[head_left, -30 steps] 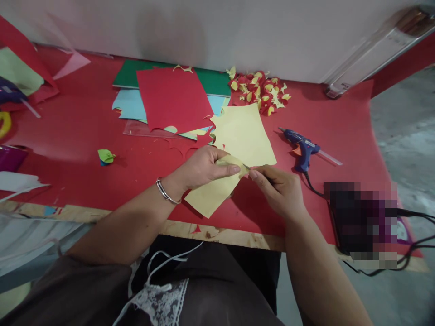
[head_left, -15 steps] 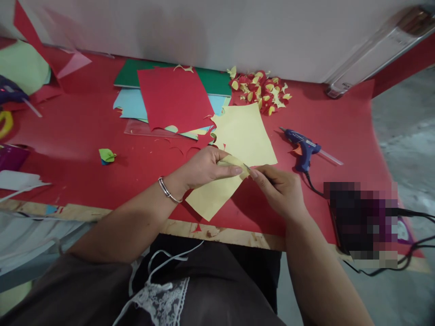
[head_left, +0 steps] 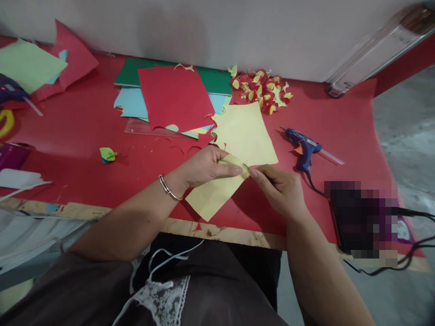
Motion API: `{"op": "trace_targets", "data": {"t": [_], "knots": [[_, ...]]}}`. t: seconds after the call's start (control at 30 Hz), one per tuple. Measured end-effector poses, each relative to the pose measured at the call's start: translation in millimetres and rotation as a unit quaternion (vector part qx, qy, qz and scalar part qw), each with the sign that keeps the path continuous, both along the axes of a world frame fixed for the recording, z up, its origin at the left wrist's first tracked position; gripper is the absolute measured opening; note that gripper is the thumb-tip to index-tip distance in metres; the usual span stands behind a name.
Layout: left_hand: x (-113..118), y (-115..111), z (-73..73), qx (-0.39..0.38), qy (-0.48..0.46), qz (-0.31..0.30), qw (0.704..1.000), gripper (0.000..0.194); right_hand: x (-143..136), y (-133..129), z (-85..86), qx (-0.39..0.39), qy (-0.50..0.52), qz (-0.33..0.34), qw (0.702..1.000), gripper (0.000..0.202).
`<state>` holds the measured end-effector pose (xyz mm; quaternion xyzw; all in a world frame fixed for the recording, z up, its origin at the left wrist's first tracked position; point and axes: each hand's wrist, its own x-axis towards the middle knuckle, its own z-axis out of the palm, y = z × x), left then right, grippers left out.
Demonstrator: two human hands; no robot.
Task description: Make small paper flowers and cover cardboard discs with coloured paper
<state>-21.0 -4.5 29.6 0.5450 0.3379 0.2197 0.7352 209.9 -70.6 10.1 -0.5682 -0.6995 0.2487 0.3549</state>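
Note:
My left hand (head_left: pixel 212 166) is closed on a sheet of yellow paper (head_left: pixel 211 199), its thumb pressing the curled upper edge. The paper's lower corner hangs over the red table surface near the front edge. My right hand (head_left: pixel 278 185) is closed round a pair of scissors (head_left: pixel 246 166); only a short bit of metal blade shows, at the paper's right edge, and the handles are hidden in my fingers. Just beyond both hands lies another yellow sheet (head_left: pixel 248 131) with scalloped cuts along its left side.
A red sheet (head_left: pixel 175 97) tops a stack of coloured paper. Behind lies a pile of red and yellow paper pieces (head_left: pixel 261 88). A blue glue gun (head_left: pixel 306 147) rests at right, its cord leading toward a blurred dark object (head_left: pixel 356 222). A small green paper piece (head_left: pixel 108 154) sits left.
At the far left, the red sheet and the light green paper have shifted and lie lower. My hands, the yellow paper and the scissors have hardly moved.

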Motion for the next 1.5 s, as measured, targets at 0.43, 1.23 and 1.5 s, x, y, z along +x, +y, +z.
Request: {"op": "trace_targets", "data": {"t": [0.43,1.23,1.5], "knots": [[0.2,5.0,-8.8,0.037,0.007,-0.009,0.999,0.032,0.4,0.3,-1.6,0.010,-0.006,0.006,1.000,0.047],[3.5,5.0,-8.6,0.063,0.005,0.006,0.998,0.024,-0.2,0.9,-3.4,0.020,-0.009,0.000,1.000,0.045],[3.1,4.8,-7.0,0.076,0.008,0.009,0.997,0.025,-1.5,0.0,-1.8,0.024,-0.007,0.005,1.000,0.043]]}}
